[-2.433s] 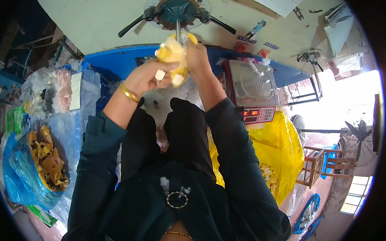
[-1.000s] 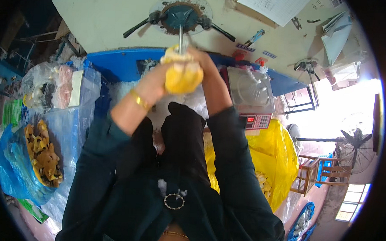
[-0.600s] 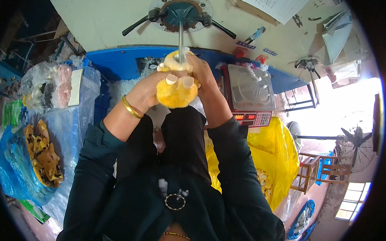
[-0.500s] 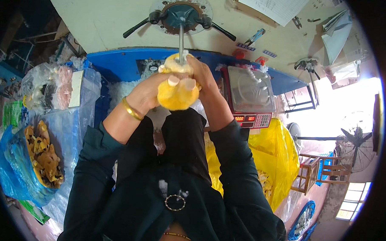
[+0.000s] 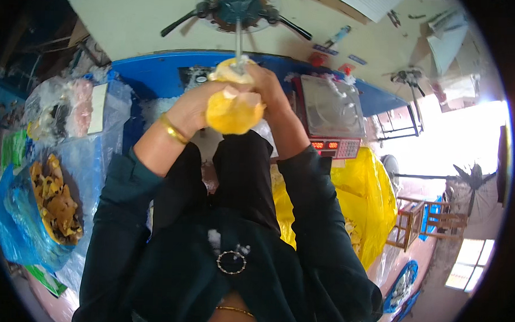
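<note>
A yellow plush toy (image 5: 234,117) is held in front of me, with its far, pale-edged end around a thin metal tube (image 5: 238,38). The tube comes out of a dark round fitting (image 5: 238,8) with two black handles on a cream machine panel. My left hand (image 5: 196,104) wraps the toy from the left, a gold bangle at its wrist. From the right, my right hand (image 5: 266,84) closes around it near the tube's end. Motion blur smears the toy, and its shape between my hands is partly hidden.
Right of my hands stands a red scale (image 5: 333,109) with a lit display. Below it lies a yellow plastic bag (image 5: 369,204). At left, a blue bag (image 5: 25,226) holds several yellow-brown plush pieces (image 5: 56,202). A blue ledge (image 5: 164,72) runs along the panel.
The whole view has shifted slightly, so the panel sits higher in it. Both hands stay on the plush toy at the tube; the toy looks more blurred and slightly turned.
</note>
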`<state>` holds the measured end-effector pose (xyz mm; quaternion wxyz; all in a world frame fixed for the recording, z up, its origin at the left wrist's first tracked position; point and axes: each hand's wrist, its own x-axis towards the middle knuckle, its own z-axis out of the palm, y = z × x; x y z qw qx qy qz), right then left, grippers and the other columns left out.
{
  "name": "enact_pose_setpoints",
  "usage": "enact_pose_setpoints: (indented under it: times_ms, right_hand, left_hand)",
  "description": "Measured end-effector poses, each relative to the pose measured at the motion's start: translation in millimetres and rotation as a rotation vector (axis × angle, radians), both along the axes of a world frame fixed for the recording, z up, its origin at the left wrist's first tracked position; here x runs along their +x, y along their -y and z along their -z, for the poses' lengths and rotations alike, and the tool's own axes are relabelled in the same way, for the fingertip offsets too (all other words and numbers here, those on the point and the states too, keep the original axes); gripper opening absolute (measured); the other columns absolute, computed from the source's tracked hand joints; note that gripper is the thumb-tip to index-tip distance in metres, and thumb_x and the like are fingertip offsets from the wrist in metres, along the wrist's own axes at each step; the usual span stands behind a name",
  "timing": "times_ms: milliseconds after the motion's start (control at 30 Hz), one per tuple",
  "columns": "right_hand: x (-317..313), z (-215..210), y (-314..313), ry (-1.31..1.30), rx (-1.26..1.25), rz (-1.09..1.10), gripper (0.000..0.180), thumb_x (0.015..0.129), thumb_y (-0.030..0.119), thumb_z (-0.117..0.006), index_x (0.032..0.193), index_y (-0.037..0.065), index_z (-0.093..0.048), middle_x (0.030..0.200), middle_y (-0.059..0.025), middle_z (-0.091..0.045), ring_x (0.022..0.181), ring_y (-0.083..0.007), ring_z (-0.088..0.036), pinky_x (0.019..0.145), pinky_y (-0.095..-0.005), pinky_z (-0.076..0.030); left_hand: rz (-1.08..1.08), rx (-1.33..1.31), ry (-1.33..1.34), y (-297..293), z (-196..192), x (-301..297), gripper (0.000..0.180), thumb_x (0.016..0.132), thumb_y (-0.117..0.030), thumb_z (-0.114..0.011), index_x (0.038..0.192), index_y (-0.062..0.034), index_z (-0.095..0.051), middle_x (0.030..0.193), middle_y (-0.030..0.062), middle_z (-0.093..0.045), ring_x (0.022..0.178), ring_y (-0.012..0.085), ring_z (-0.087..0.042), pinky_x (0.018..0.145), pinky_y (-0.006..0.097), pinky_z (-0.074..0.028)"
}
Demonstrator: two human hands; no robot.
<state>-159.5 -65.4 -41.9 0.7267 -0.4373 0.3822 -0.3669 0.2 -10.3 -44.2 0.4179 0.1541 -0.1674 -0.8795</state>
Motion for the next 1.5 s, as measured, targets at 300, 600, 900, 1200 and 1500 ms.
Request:
enact_pose_setpoints:
  times_ms: [300, 600, 900, 1200, 1500]
  right_hand:
    - [-152.4, 91.7, 30.0, -0.311, -0.134, 0.391, 0.038, 0.096, 0.032, -0.052, 0.095, -0.004, -0.064, 0.083, -0.0083, -0.065, 0.068, -0.0139, -0.06, 0.058, -0.0304, -0.049]
    - [-281.1, 91.3, 32.8, -1.021, 0.08, 0.698, 0.06, 0.096, 0.048, -0.04, 0.081, -0.005, -0.063, 0.065, -0.0152, -0.062, 0.052, -0.0254, -0.059, 0.05, -0.0366, -0.047]
    - [-305.5, 96.1, -37.9, -1.391, -0.611, 0.689, 0.064, 0.076, 0.015, -0.069, 0.133, 0.007, -0.043, 0.131, -0.0185, -0.048, 0.105, -0.0328, -0.056, 0.089, -0.04, -0.046]
    - [-299.6, 96.5, 33.2, -1.475, -0.527, 0.055, 0.044, 0.076, 0.011, -0.07, 0.118, 0.006, -0.059, 0.091, -0.0147, -0.068, 0.085, -0.0283, -0.067, 0.074, -0.0346, -0.052]
    - [-224.7, 67.0, -68.4, -1.292, -0.66, -0.239, 0.033, 0.088, 0.025, -0.058, 0.116, 0.008, -0.059, 0.101, -0.0138, -0.066, 0.098, -0.0273, -0.062, 0.082, -0.0399, -0.05]
  left_hand:
    - [-0.05, 0.075, 0.456, -63.9, 14.1, 9.1, 0.042, 0.098, -0.03, -0.05, 0.124, 0.0023, -0.052, 0.117, 0.0146, -0.062, 0.103, 0.0213, -0.062, 0.089, 0.034, -0.051]
    - [-0.15, 0.141, 0.507, -78.0, 49.9, 23.9, 0.032, 0.095, -0.029, -0.055, 0.111, -0.0003, -0.061, 0.094, 0.0087, -0.067, 0.084, 0.0162, -0.065, 0.075, 0.028, -0.053]
    - [-0.139, 0.247, 0.567, -105.3, 87.7, 36.9, 0.03, 0.096, -0.028, -0.055, 0.11, -0.0023, -0.061, 0.095, 0.0068, -0.066, 0.084, 0.0159, -0.064, 0.073, 0.028, -0.053]
    - [-0.153, 0.229, 0.553, -112.7, 81.9, 22.0, 0.024, 0.096, -0.022, -0.053, 0.108, -0.0022, -0.062, 0.094, 0.008, -0.067, 0.085, 0.016, -0.064, 0.076, 0.027, -0.052]
    - [-0.392, 0.223, 0.731, -145.6, 99.1, 62.8, 0.021, 0.09, -0.025, -0.064, 0.092, -0.0043, -0.061, 0.085, 0.0077, -0.067, 0.078, 0.0166, -0.065, 0.071, 0.03, -0.053]
